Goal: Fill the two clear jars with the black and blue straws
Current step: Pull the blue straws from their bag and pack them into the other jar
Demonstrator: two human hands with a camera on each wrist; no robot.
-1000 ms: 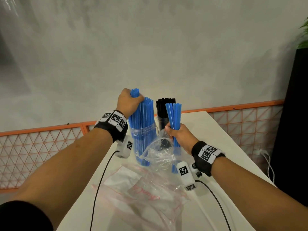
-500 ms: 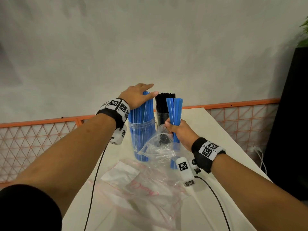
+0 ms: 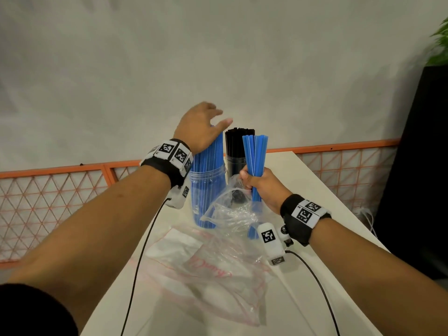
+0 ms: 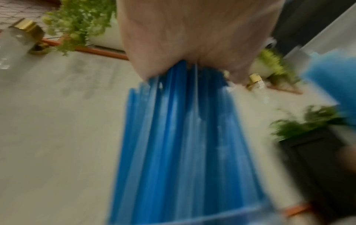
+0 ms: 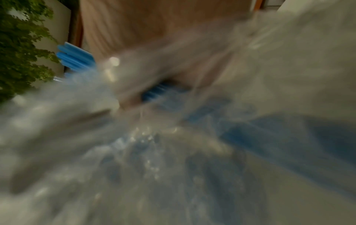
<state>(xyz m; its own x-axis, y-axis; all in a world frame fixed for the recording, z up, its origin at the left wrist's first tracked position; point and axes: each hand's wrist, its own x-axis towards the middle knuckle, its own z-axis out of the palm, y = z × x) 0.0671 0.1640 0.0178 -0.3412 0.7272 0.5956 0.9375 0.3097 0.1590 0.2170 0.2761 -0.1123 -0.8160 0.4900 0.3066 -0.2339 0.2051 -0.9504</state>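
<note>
Two jars, one hand flat, one hand gripping

Two forearms reach over a white counter (image 3: 312, 180), each wrist wearing a black band with printed markers. Furthest left, the left hand (image 3: 200, 127) is raised and turned palm down, its fingers (image 3: 224, 122) spread and nearly straight, gripping nothing. The heel of the palm rests on the tops of the blue straws (image 3: 208, 161) that stand upright in the first clear jar (image 3: 207, 190); the left wrist view, though blurred, shows the palm (image 4: 192, 33) pressed on those straw ends (image 4: 181, 137). This jar is packed full, and the straws rise well above its rim.

Just right of it and slightly behind stands the second clear jar (image 3: 236, 164), holding a dense bunch of black straws (image 3: 238, 143), also upright. No hand touches it.

Further right, the right hand (image 3: 263, 187) is closed in a fist round one loose bundle of blue straws (image 3: 255, 154), held upright near its middle, so that ends show both above and below the fist. The same fingers (image 3: 244, 177) also pinch the edge of a crumpled clear plastic bag (image 3: 230, 212), which hangs down in front of the first jar. The right wrist view is mostly blurred plastic (image 5: 173, 152) with blue showing through.

One more plastic bag (image 3: 206, 263) with red printing lies flat on the counter, nearer the person, between the arms.
</note>
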